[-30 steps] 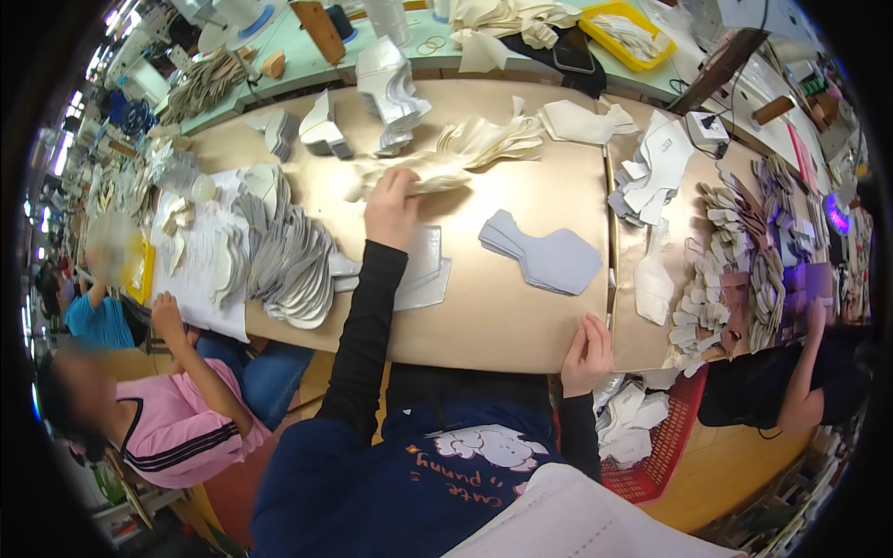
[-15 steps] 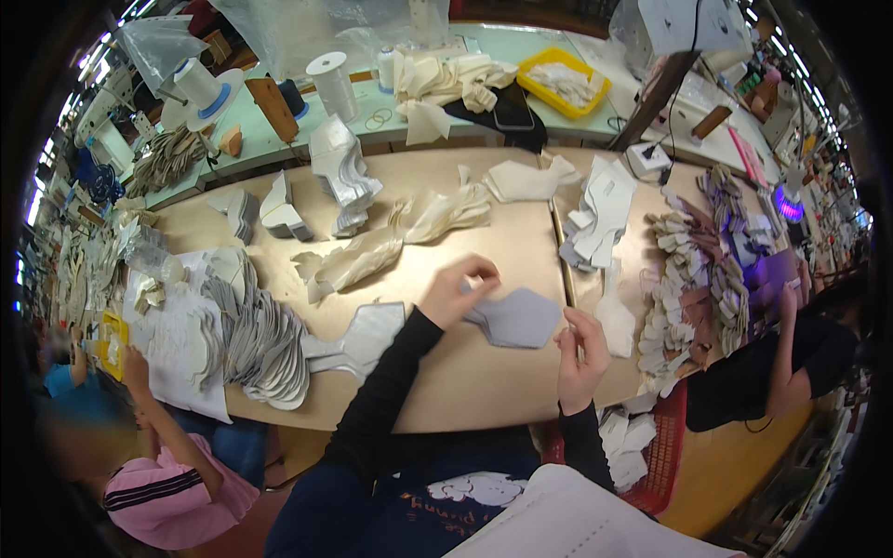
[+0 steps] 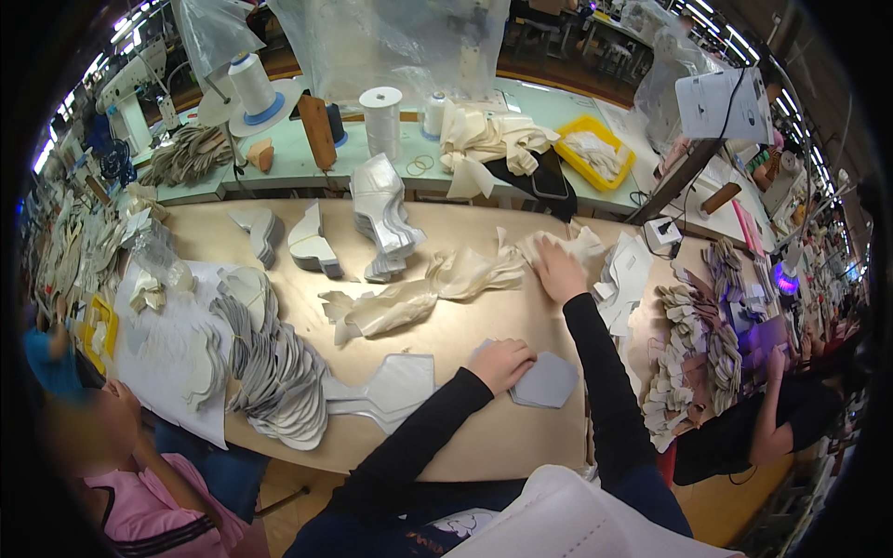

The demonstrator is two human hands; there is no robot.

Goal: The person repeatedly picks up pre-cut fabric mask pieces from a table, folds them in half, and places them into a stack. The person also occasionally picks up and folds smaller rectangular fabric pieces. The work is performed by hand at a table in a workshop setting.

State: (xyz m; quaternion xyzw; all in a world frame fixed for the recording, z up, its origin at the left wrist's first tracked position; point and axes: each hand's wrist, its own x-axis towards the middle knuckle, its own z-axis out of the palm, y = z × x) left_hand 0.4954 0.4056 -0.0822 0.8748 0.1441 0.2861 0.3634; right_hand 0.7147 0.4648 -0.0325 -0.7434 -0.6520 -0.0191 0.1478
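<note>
Near the table's front, my left hand (image 3: 505,365) lies on the left part of a flat grey cut piece (image 3: 549,381), fingers bent together over it. Its fingertips and part of the piece's left end are hidden. My right hand (image 3: 561,272) stretches away to the back, fingers out over a bunch of thin cream cut pieces (image 3: 584,244), which it touches. To their left lies a crumpled row of similar cream pieces (image 3: 391,309). Left of my left hand rests a white, paddle-shaped stack (image 3: 402,386) with a narrow neck.
Fanned grey-white pieces (image 3: 274,391) fill the left side. Small stacks, including a tall silvery-white one (image 3: 384,209), stand at the back. White pieces (image 3: 623,274) lie beyond my right forearm. A yellow tray (image 3: 595,153) and thread cone (image 3: 381,121) sit behind. Co-workers flank me.
My right hand has moved from the grey piece's right side back to the cream pieces. My left hand has come down onto the grey piece. The whole view has shifted.
</note>
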